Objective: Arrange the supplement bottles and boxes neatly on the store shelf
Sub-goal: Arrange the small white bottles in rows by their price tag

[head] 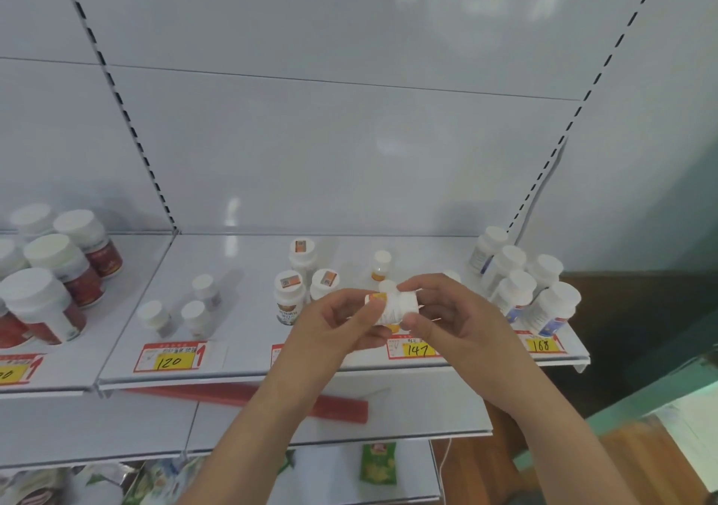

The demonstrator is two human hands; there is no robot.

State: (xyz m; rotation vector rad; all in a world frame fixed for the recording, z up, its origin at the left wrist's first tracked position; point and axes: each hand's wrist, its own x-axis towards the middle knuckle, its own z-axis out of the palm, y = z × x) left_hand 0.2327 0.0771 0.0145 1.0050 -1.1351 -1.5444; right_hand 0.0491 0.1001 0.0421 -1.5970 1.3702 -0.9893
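Observation:
A small white bottle with an orange label (392,306) lies sideways between my two hands, held just above the front of the white shelf (248,310). My left hand (334,325) grips its labelled end. My right hand (447,310) holds the cap end. On the shelf stand three small white bottles (194,316) at the left, three bottles with stickers on their caps (289,294) in the middle, one small orange-labelled bottle (380,265) behind my hands, and several blue-labelled bottles (516,290) at the right.
Large red-labelled bottles (62,267) fill the neighbouring shelf on the left. Price tags reading 120 (171,357), 147 (415,349) and 168 (542,343) line the front edge. A red strip (272,395) lies on the lower shelf; packets (377,463) sit below.

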